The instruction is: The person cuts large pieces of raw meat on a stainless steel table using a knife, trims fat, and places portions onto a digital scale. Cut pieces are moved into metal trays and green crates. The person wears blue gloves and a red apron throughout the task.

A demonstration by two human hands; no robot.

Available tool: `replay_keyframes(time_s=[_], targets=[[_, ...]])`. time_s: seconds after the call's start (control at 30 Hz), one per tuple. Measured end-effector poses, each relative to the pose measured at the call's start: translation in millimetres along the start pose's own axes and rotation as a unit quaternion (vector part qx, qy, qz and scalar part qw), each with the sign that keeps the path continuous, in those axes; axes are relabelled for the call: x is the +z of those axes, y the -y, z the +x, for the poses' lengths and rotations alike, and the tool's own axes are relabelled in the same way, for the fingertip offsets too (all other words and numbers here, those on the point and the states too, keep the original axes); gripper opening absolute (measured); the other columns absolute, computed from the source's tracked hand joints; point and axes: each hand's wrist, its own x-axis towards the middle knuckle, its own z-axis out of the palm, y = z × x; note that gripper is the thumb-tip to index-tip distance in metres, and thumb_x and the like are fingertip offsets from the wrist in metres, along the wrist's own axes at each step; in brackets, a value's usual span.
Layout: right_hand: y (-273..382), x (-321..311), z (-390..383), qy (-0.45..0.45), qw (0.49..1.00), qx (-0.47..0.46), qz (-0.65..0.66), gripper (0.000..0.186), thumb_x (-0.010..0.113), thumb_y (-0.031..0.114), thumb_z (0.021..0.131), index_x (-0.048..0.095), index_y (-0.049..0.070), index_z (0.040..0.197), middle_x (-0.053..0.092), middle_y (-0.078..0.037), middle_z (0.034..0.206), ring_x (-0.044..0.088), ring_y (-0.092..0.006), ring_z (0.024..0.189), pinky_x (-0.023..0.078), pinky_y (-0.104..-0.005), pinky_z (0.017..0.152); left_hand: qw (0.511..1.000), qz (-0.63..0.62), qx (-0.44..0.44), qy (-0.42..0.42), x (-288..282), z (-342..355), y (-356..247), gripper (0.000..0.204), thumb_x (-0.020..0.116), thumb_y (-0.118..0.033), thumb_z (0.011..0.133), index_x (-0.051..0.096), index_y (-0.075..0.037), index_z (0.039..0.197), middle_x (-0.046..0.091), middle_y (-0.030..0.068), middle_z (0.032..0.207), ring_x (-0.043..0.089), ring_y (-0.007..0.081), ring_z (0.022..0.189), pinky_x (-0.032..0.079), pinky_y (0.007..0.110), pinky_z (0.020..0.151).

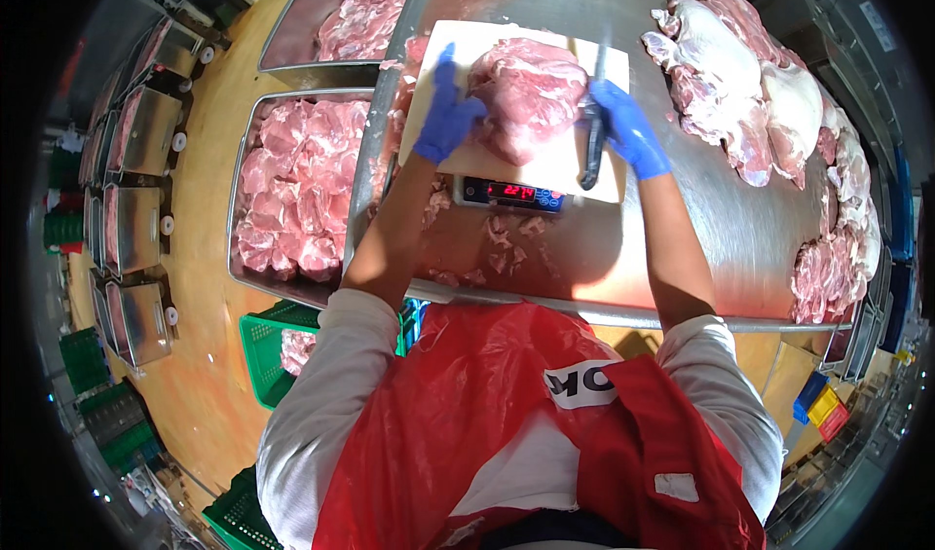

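A large piece of raw pink meat (529, 97) lies on a white cutting board (443, 49), which rests on a digital scale (472, 192) with a lit red display. My left hand (450, 117), in a blue glove, is open at the meat's left side, fingers stretched away from me. On the other side my right hand (631, 129), also gloved in blue, has its fingers closed at a knife (593, 146). The knife's black handle points toward me and its blurred blade points away. Part of the grip is hard to make out.
The steel table (584, 268) carries meat scraps (502, 243) near me and large skin-on cuts (721, 63) at right. Left of it stand a metal bin of meat pieces (302, 180), another bin (360, 24) beyond and a green crate (263, 355). Wheeled metal bins (136, 229) line the far left.
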Motion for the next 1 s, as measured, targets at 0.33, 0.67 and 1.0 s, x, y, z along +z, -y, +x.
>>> replay_keyframes(time_s=[0.33, 0.67, 1.0], targets=[[18.4, -59.0, 41.5, 0.087, 0.995, 0.049, 0.032, 0.027, 0.061, 0.027, 0.098, 0.065, 0.002, 0.108, 0.065, -0.004, 0.099, 0.061, -0.0138, 0.087, 0.054, -0.0289, 0.086, 0.987, 0.010, 0.135, -0.085, 62.4, -61.5, 16.6, 0.105, 0.081, -0.016, 0.079, 0.010, 0.007, 0.152, 0.031, 0.0241, 0.149, 0.043, 0.0325, 0.133, 0.037, 0.041, 0.113], [6.5, 15.0, 38.2, 0.071, 0.995, 0.064, 0.005, 0.029, 0.067, 0.022, 0.095, 0.064, 0.006, 0.119, 0.063, 0.002, 0.094, 0.057, -0.0072, 0.080, 0.051, -0.0236, 0.073, 0.982, 0.012, 0.189, -0.026, 25.8, 22.0, 26.1, 0.113, 0.095, -0.021, 0.055, 0.032, 0.010, 0.143, 0.049, 0.0216, 0.137, 0.052, 0.0288, 0.125, 0.047, 0.038, 0.104], [-20.9, 82.1, -61.1, -0.034, 0.994, 0.098, 0.014, 0.036, 0.066, 0.018, 0.095, 0.058, 0.006, 0.128, 0.063, 0.001, 0.088, 0.060, -0.0108, 0.073, 0.053, -0.0252, 0.066, 0.984, -0.104, 0.141, 0.012, -8.6, -54.5, 16.5, 0.105, 0.092, -0.026, 0.057, 0.040, 0.000, 0.145, 0.053, 0.0146, 0.138, 0.047, 0.0252, 0.132, 0.035, 0.038, 0.114]])
